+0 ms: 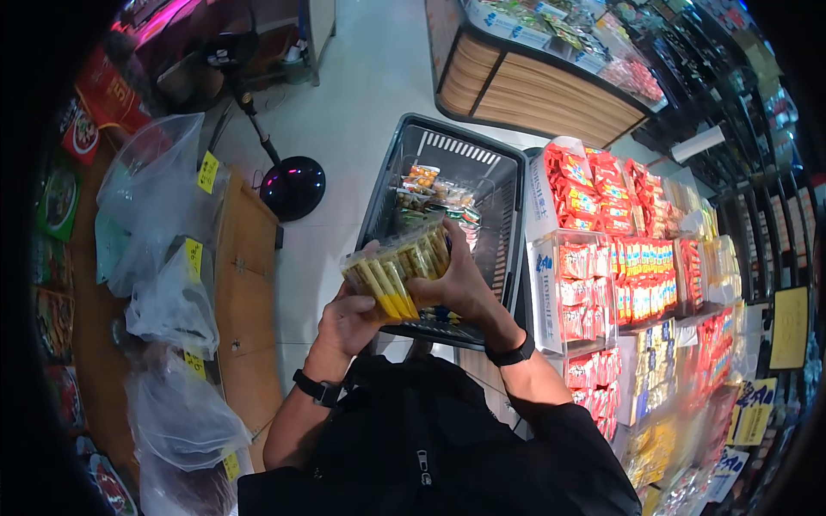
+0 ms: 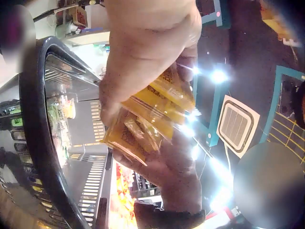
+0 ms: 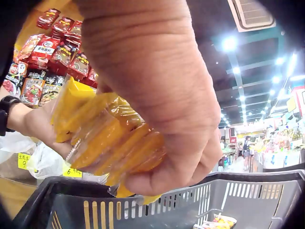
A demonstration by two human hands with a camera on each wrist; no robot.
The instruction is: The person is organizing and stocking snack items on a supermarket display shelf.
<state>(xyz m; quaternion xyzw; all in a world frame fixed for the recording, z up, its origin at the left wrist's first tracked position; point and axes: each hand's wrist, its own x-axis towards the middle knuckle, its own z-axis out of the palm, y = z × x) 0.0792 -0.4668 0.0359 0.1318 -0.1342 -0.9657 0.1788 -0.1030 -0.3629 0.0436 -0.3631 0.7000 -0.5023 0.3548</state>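
Head view, from your position:
- Twelve o'clock: floor (image 1: 366,69), pale, glossy.
- One o'clock: counter (image 1: 551,82), wood-grain side, dark trim.
- Three o'clock: shelving (image 1: 757,202), dark, stocked.
- Nine o'clock: cabinet (image 1: 249,301), light-brown wood.
- Ten o'clock: pedestal stand (image 1: 294,191), black, round base.

Right wrist view, above you, between one and two o'clock: ceiling (image 3: 207,21), dark; lamps (image 3: 229,44), white, lit; pale ceiling panel (image 3: 252,14).

Left of the basket (image 1: 447,163), floor (image 1: 344,112) gives passage up to the black stand (image 1: 292,187); right, snack boxes (image 1: 589,288) block.
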